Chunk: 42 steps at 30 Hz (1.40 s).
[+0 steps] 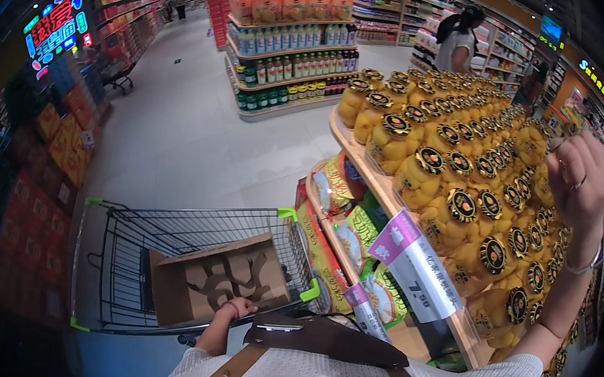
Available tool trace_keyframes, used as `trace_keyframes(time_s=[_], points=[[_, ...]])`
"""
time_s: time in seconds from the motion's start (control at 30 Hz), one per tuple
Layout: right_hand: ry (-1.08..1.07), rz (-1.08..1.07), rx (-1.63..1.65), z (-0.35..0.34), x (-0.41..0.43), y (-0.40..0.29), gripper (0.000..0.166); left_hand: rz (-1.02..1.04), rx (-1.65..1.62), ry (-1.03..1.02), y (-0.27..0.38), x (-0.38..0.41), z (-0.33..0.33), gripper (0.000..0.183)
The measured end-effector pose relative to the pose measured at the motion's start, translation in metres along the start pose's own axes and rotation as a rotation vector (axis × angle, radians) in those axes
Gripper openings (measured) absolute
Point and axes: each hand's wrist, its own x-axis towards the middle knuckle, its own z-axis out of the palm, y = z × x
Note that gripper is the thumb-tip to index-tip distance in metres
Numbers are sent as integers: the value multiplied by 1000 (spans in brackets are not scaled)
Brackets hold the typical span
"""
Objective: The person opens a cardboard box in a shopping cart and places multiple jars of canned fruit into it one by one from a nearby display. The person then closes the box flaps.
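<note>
My left hand (238,308) is closed at the near rim of a wire shopping cart (118,257) with green corner pieces. Inside the cart lies an open cardboard box (174,299), with dark shadows across its inside. On my right, my right hand (582,174) is raised over a display of glass jars of yellow fruit (410,180) with black-and-gold lids. Its fingers are curled beside a jar (532,142) that stands higher than those around it. Whether the fingers grip a jar is hidden by the hand itself.
Price signs (420,272) hang on the wooden shelf edge (363,153). Bagged goods (354,238) fill the lower shelves. Ahead stands a round-cornered drinks display (295,44) beside a tiled aisle (175,136). A person (458,42) is beyond the jars. Stacked cartons (39,216) line the left.
</note>
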Motion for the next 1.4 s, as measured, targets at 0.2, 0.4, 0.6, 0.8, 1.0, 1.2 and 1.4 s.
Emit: trace_keyframes(time_s=[0.2, 0.4, 0.6, 0.8, 1.0, 1.2, 1.4], points=[[-456, -25, 604, 8, 63, -167, 27, 292, 213, 532, 42, -71, -35, 27], [-866, 506, 869, 89, 40, -234, 39, 448, -399, 552, -18, -212, -118, 25], [-905, 845, 1297, 210, 35, -386, 66, 667, 95, 763, -178, -168, -56, 29], [-977, 1092, 1723, 279, 19, -574, 64, 125, -1007, 366, -170, -237, -59, 33], [-903, 1174, 1856, 306, 66, -568, 50, -87, -330, 329, -146, -343, -170, 44], [-1289, 1280, 1701, 293, 95, -533, 29, 295, 8, 949, 20, -220, -283, 51], [-1447, 1142, 1855, 308, 89, -527, 48, -130, 126, 594, 47, -15, -330, 61]])
